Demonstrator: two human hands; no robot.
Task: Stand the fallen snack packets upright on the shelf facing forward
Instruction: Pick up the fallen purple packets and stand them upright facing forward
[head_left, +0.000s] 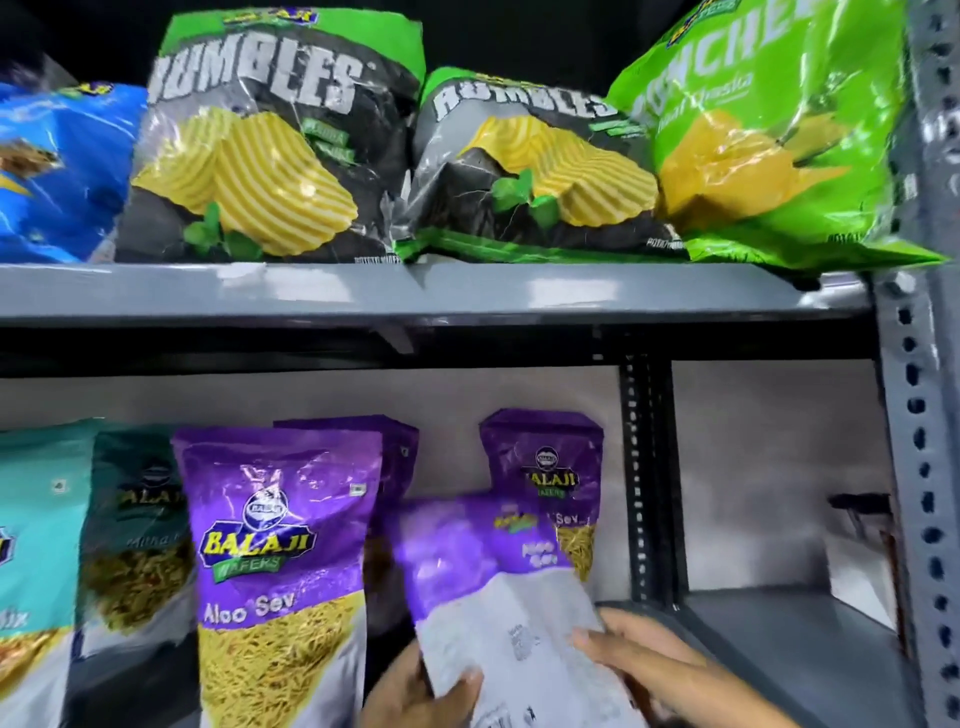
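Both hands hold one purple Aloo Sev packet (498, 587) low at the front of the lower shelf (779, 639), tilted, its pale printed side toward the camera; motion blur hides detail. The left hand (415, 691) pinches its lower edge, the right hand (654, 660) grips its right side. Beside it stand an upright Aloo Sev pouch (280, 561) and another (545, 467) behind.
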